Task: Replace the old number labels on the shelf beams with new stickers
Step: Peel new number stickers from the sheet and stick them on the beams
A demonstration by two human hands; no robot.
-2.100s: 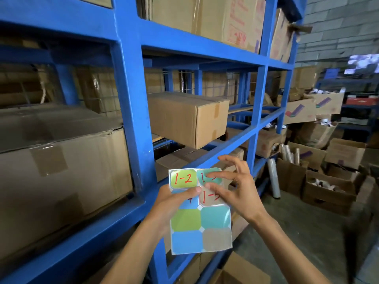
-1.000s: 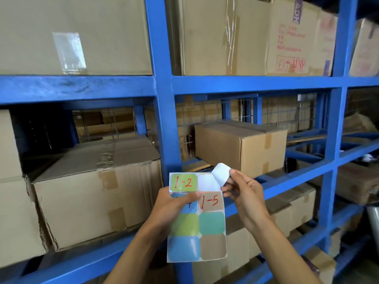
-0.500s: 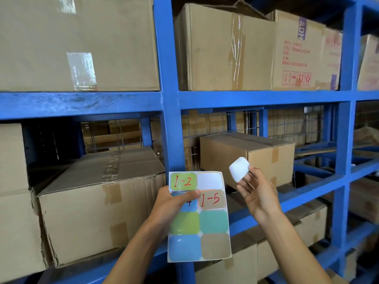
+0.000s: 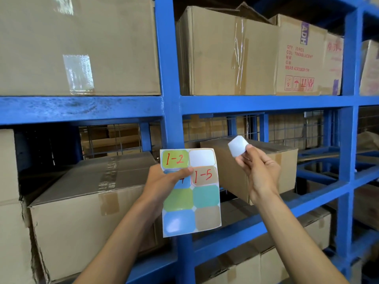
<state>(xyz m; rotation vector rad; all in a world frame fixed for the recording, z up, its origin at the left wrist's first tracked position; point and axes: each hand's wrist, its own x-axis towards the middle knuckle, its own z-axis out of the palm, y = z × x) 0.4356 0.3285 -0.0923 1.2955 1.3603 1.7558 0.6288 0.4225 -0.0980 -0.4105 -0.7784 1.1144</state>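
Note:
My left hand (image 4: 164, 181) grips a sticker sheet (image 4: 202, 210) of coloured labels in front of the blue upright post (image 4: 170, 78). Red numbers 1-2 and 1-5 show on it, and its top right cell is bare white. My thumb covers part of another number. My right hand (image 4: 258, 171) pinches a peeled sticker (image 4: 238, 148) by its lower edge, with the white back facing me, a little right of and above the sheet. The blue shelf beam (image 4: 256, 103) runs across above both hands. No old label is visible on the beams.
Cardboard boxes fill the shelves: a large one (image 4: 82, 201) at lower left, a smaller one (image 4: 274, 158) behind my right hand, and taped cartons (image 4: 225, 58) on the upper level. A second upright post (image 4: 348, 140) stands to the right. Wire mesh backs the middle shelf.
The right hand peeled a sticker from the sheet's top right cell and lifted it up and to the right. The view swung up and left along the rack.

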